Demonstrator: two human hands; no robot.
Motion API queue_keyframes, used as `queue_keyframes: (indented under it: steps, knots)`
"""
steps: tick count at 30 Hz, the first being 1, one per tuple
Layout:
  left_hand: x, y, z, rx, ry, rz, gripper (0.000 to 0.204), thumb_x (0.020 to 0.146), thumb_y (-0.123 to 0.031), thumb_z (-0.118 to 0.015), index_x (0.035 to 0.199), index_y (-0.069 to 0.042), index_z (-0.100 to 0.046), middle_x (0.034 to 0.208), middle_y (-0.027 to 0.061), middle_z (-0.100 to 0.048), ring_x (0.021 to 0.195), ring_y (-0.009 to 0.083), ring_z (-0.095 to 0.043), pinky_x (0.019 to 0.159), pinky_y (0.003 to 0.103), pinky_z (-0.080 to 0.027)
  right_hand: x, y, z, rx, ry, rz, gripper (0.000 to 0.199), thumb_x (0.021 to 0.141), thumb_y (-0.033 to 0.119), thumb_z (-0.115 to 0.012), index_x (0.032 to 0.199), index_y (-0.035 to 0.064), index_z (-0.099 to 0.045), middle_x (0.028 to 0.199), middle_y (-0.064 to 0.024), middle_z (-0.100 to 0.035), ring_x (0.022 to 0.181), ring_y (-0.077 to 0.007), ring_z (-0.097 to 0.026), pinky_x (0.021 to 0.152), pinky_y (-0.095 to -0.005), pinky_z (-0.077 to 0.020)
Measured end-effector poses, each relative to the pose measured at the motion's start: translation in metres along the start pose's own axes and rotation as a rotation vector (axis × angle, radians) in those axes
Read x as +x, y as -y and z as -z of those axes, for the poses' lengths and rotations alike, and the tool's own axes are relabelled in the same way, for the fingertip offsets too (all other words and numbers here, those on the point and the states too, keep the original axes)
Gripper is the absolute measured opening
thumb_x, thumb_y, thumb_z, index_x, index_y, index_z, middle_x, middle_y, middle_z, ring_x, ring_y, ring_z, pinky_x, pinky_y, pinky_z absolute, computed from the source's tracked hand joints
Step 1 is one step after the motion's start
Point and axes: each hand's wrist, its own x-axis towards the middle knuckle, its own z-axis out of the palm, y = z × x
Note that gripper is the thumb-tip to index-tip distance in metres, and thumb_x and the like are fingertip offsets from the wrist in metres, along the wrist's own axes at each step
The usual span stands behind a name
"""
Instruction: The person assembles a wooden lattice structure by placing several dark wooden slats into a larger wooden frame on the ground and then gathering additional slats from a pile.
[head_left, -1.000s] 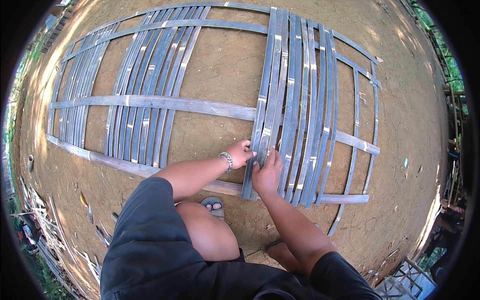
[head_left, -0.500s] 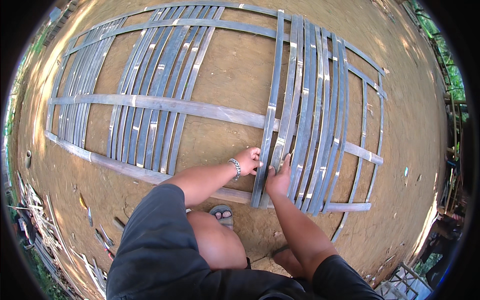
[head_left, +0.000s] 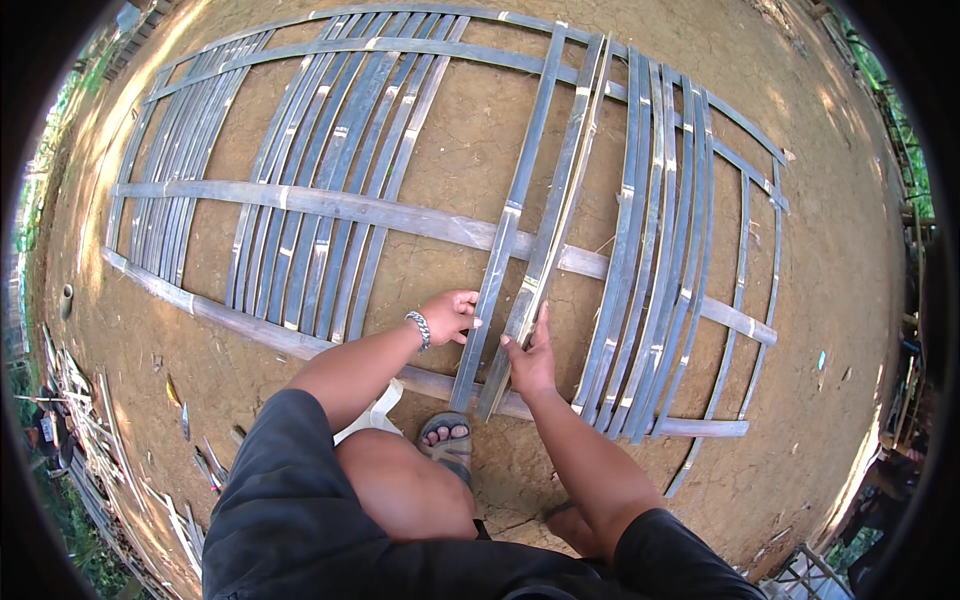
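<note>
My left hand (head_left: 450, 318), with a chain bracelet at its wrist, grips the left edge of a long grey-blue bamboo slat (head_left: 513, 195). My right hand (head_left: 531, 358) is closed around the near part of a pair of bamboo slats (head_left: 549, 243) lying close together, its thumb on the left side and its fingers along the right. These slats lie across the wide bamboo crosspieces (head_left: 400, 215) of a flat frame on the ground. Right of my hands lies a group of several loose-looking slats (head_left: 655, 240), separated from the held pair by a gap.
Several slats (head_left: 330, 150) lie in a group on the frame's left half, with a tighter group (head_left: 195, 140) beyond. My sandalled foot (head_left: 446, 440) stands near the frame's front edge. Tools (head_left: 208, 462) and bamboo offcuts (head_left: 125, 440) lie on the dirt at the lower left.
Both hands have moved left with their slats. The pair in my right hand has come away from the right-hand group, opening a wide gap. A white object now shows beside my knee.
</note>
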Motion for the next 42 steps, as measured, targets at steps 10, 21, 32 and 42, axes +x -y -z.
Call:
queue_keyframes:
  steps: [10, 21, 32, 42]
  knots:
    - [-0.012, 0.003, 0.016, -0.051, -0.035, 0.018, 0.035, 0.092, -0.008, -0.064, 0.126, -0.012, -0.056, 0.102, -0.0025, -0.066, 0.089, 0.0081, -0.063, 0.070, 0.028, -0.057, -0.010, -0.007, -0.004, -0.189, -0.012, 0.076, 0.092, 0.085, 0.001, -0.068, 0.156, 0.0083, -0.009, 0.146, -0.0191, -0.046, 0.128, -0.0234, -0.052, 0.106, -0.0322, -0.0407]
    - [-0.006, -0.001, 0.020, 0.007, 0.024, 0.048, 0.052, 0.091, -0.007, -0.065, 0.140, -0.011, -0.048, 0.109, 0.0004, -0.065, 0.094, 0.0100, -0.062, 0.073, 0.030, -0.058, -0.024, 0.001, -0.008, -0.327, -0.044, 0.150, 0.093, 0.085, 0.009, -0.071, 0.157, 0.0154, -0.012, 0.129, -0.0214, -0.061, 0.115, -0.0301, -0.063, 0.098, -0.0362, -0.0475]
    - [0.003, 0.003, 0.008, 0.033, 0.038, 0.006, 0.056, 0.091, -0.009, -0.064, 0.143, -0.009, -0.044, 0.110, 0.0017, -0.066, 0.094, 0.0102, -0.062, 0.072, 0.029, -0.057, -0.017, 0.010, -0.011, -0.344, 0.089, -0.047, 0.097, 0.087, 0.003, -0.068, 0.157, 0.0118, -0.001, 0.138, -0.0194, -0.054, 0.124, -0.0258, -0.055, 0.103, -0.0330, -0.0435]
    - [0.000, 0.001, 0.005, 0.097, 0.025, -0.066, 0.039, 0.091, -0.006, -0.063, 0.128, -0.007, -0.052, 0.098, 0.0030, -0.068, 0.086, 0.0130, -0.065, 0.071, 0.033, -0.057, -0.020, 0.010, 0.003, -0.445, 0.041, -0.037, 0.086, 0.090, 0.011, -0.065, 0.157, 0.0199, -0.012, 0.136, -0.0231, -0.055, 0.117, -0.0296, -0.060, 0.100, -0.0350, -0.0458]
